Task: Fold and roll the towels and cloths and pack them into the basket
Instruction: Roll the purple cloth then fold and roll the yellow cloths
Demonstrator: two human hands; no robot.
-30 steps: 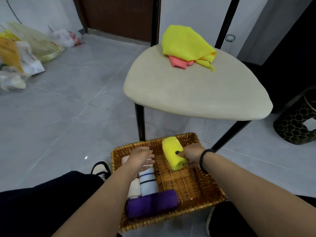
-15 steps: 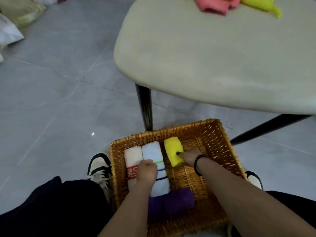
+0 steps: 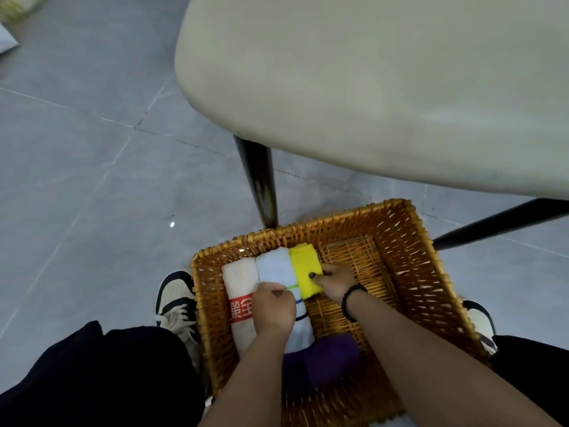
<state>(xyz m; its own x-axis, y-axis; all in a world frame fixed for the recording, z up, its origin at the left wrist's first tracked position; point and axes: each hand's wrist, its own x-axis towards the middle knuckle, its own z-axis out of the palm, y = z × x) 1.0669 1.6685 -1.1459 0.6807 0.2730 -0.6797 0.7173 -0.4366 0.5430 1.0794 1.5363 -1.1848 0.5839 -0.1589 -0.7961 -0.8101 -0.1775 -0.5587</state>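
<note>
A: While pressed against the yellow roll (image 3: 304, 272), right hand (image 3: 334, 283) pinching its near side, thumb on top. Left hand (image 3: 274, 309) fisted over the striped white roll (image 3: 278, 269), apparently gripping it; fingers hidden underneath, so not certain.

B: Roll position?

A: Inside the wicker basket (image 3: 431, 272), third in a row: cream roll with red print (image 3: 240, 291), striped white, then yellow, all touching along the far-left wall. Purple roll (image 3: 326, 355) crosswise at the near end.

B: Advice for seating it?

A: Probably best pushed sideways, snug to its neighbour, loose edge tucked under, neighbour braced against unrolling.

B: Unclear?

A: Purple roll blurred and half covered by forearms. Basket's near rim cut off. Desk (image 3: 369, 103) top mostly out of view; remaining cloths not visible. Shoes (image 3: 175, 297) beside the basket on the floor.
</note>
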